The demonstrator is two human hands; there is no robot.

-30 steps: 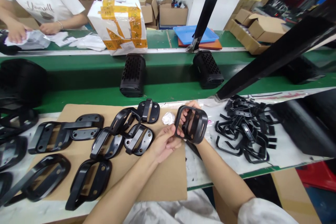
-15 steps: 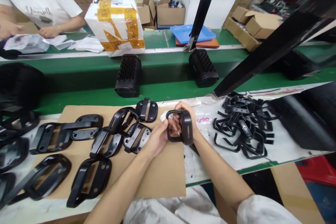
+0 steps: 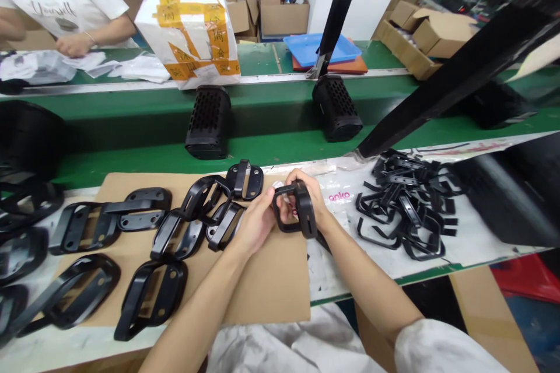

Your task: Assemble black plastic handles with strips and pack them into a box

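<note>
Between my two hands a black plastic part (image 3: 307,213), an oval plate with a square handle loop, is held upright above the cardboard sheet (image 3: 271,297). My left hand (image 3: 256,222) has its fingers closed on the loop side. My right hand (image 3: 311,192) wraps round the plate from behind, and some of its fingers show through the loop. Just left of my left hand lie several similar black handle parts (image 3: 177,236), spread over the cardboard. On the right is a heap of black U-shaped brackets (image 3: 406,204).
Black perforated housings (image 3: 207,122) stand on the green conveyor (image 3: 271,143) ahead. A black slanted post (image 3: 437,90) crosses the right side. Beyond are a taped white box (image 3: 188,35), a blue tray (image 3: 321,49) and a co-worker's hand (image 3: 75,45) over papers.
The held handle part has tilted slightly and shifted a little left with both hands. The co-worker's arms have moved. The camera view has shifted slightly.
</note>
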